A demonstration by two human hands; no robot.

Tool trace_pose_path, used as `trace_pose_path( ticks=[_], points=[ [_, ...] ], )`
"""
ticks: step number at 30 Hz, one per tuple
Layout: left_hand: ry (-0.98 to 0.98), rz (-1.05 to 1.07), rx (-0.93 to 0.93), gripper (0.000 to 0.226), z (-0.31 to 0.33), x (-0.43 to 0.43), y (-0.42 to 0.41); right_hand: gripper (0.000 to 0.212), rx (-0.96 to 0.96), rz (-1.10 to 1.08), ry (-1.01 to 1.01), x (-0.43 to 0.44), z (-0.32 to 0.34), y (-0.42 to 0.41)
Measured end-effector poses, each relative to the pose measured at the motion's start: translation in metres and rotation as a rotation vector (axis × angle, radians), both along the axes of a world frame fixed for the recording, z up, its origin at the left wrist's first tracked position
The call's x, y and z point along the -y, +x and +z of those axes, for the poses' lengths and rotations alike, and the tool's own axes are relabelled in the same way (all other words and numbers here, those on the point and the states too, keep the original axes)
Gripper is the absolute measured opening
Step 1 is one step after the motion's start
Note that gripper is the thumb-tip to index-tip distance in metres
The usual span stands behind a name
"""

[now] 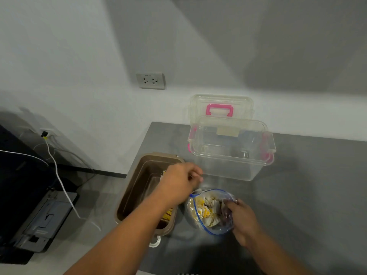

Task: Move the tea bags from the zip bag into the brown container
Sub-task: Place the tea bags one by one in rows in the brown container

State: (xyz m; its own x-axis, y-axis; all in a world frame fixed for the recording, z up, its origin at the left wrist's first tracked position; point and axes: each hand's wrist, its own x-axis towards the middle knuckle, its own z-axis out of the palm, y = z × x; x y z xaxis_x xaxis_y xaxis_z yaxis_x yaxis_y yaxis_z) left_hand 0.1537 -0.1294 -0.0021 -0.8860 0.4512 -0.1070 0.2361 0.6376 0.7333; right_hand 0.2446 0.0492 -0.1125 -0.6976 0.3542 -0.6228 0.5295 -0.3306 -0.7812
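A clear zip bag (206, 210) with a blue seal lies open on the grey counter, stuffed with yellow and white tea bags. My right hand (241, 219) grips the bag's right edge. The brown container (137, 187) stands just left of the bag, open, with a few yellow tea bags (167, 215) showing at its near end. My left hand (179, 181) hovers over the container's far right rim, fingers closed; a bit of tea bag tag and string pokes out beside it.
A clear plastic box (231, 149) with pink latches stands behind the bag, its lid (220, 107) with a pink handle leaning on the wall. The counter's left edge drops to a floor with a white cable (59, 179) and dark equipment (39, 221). A wall socket (150, 80) sits above.
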Motion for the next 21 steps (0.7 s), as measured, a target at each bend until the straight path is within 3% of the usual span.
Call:
trace_pose_path(
  ticks=[4,8,10,17,21],
  points=[
    [-0.155,-0.176,-0.001,0.011,-0.013,-0.034,0.019,0.017,-0.020,-0.022,0.003,-0.001,-0.004,0.001],
    [-0.546,-0.232,-0.058,0.022,-0.041,-0.059,0.026,0.018,-0.025,-0.031,-0.012,-0.001,-0.003,0.004],
    [-0.647,-0.214,-0.052,0.027,-0.052,-0.066,0.030,0.018,-0.014,-0.063,-0.016,-0.001,-0.006,0.005],
    [-0.681,-0.165,-0.024,0.025,-0.069,-0.074,0.036,0.019,-0.038,-0.083,-0.046,0.001,-0.004,0.010],
    [-0.459,-0.073,0.044,0.018,-0.072,-0.068,0.034,0.020,-0.060,-0.091,-0.066,-0.002,-0.004,0.011]
  ],
)
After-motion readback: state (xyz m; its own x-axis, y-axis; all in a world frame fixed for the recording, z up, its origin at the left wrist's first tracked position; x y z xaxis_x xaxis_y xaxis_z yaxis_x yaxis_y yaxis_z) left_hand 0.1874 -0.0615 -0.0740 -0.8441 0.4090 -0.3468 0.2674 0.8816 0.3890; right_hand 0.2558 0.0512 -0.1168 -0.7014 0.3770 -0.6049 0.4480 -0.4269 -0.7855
